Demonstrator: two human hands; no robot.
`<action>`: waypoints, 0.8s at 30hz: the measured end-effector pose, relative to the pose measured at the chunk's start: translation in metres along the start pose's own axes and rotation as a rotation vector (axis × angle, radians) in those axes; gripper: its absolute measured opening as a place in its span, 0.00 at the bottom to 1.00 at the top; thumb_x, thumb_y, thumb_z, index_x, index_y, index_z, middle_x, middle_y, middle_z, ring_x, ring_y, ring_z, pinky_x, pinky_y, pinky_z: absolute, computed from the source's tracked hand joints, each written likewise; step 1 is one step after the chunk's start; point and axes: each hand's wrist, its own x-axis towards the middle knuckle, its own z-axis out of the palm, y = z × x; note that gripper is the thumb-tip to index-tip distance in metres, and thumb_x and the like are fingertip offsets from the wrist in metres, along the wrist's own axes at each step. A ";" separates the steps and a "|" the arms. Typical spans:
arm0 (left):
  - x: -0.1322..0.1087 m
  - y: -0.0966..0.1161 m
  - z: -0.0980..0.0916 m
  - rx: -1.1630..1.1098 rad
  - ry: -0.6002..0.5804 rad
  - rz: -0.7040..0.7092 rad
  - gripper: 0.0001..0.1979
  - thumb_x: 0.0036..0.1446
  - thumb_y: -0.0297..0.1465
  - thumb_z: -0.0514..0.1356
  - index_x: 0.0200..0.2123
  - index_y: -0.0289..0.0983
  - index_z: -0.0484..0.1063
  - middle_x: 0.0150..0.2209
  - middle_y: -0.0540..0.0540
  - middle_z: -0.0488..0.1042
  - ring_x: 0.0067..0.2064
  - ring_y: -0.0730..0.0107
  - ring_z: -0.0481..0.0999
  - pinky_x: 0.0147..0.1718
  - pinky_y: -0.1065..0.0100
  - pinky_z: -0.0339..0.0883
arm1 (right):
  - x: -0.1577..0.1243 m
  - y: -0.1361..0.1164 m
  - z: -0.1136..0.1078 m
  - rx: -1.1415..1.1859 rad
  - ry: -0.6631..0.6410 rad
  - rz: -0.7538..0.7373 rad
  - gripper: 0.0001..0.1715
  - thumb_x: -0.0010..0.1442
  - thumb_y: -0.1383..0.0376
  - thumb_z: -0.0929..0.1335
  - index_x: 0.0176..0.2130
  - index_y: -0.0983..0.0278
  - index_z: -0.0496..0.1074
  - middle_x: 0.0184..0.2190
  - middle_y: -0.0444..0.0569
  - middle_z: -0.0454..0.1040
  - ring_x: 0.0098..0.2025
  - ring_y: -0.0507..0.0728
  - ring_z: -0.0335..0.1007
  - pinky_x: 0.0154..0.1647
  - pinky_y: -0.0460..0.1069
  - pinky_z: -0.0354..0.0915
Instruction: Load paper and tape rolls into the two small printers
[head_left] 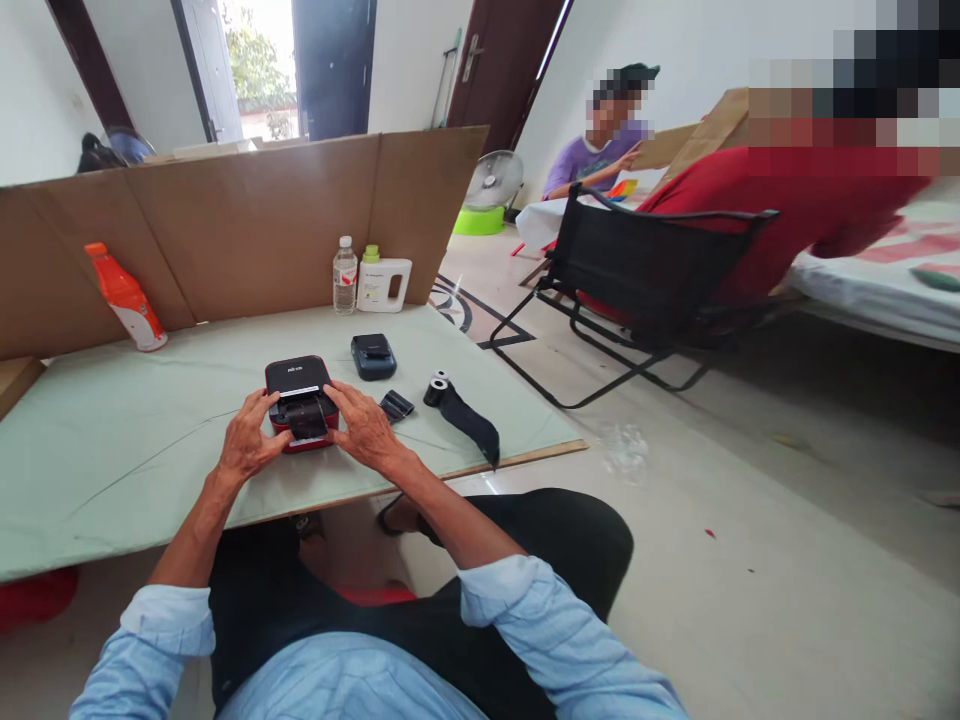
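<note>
A small red and black portable printer [297, 375] sits on the pale green tabletop in front of me. My left hand [251, 435] grips its left side, with the thumb at the lower front edge. On the opposite side my right hand [364, 425] holds it, fingers bent around the edge. Between my hands a glossy dark strip [307, 420] lies across the printer's front. Behind and to the right stands a dark blue portable device [373, 357]. Near my right hand lie a short black strip [397, 405] and small rolls [437, 389] with a black band [472, 425] trailing off.
A cardboard panel [255, 235] lines the table's back. Before it stand an orange bottle [127, 300], a clear water bottle [345, 275] and a white jug [384, 285]. Right of the table are a black folding chair [645, 260] with a person in red, and another person in purple.
</note>
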 end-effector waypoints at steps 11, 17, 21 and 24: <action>0.000 0.000 0.001 0.040 0.008 -0.044 0.32 0.51 0.34 0.69 0.61 0.42 0.73 0.67 0.38 0.69 0.66 0.49 0.73 0.59 0.52 0.75 | 0.005 -0.004 -0.006 -0.017 -0.023 0.008 0.39 0.59 0.63 0.76 0.66 0.64 0.66 0.68 0.65 0.67 0.67 0.70 0.66 0.63 0.66 0.67; -0.005 0.003 0.004 0.053 0.020 -0.034 0.32 0.55 0.31 0.66 0.64 0.40 0.68 0.66 0.37 0.70 0.65 0.49 0.74 0.60 0.51 0.74 | 0.000 -0.007 0.001 0.001 -0.012 0.021 0.42 0.63 0.61 0.74 0.70 0.65 0.61 0.70 0.66 0.64 0.68 0.70 0.65 0.64 0.64 0.68; -0.007 0.001 0.007 0.061 0.047 -0.006 0.33 0.55 0.31 0.65 0.65 0.40 0.67 0.65 0.37 0.71 0.65 0.48 0.73 0.64 0.49 0.70 | -0.002 -0.005 0.007 0.037 0.019 0.034 0.46 0.63 0.62 0.73 0.73 0.65 0.56 0.68 0.66 0.66 0.67 0.69 0.67 0.64 0.64 0.68; -0.008 -0.001 0.009 0.054 0.048 -0.002 0.34 0.55 0.31 0.65 0.66 0.40 0.66 0.66 0.37 0.71 0.66 0.48 0.73 0.64 0.49 0.70 | -0.003 -0.003 0.009 0.069 0.029 0.042 0.46 0.63 0.61 0.72 0.73 0.66 0.54 0.67 0.67 0.68 0.66 0.70 0.69 0.63 0.64 0.69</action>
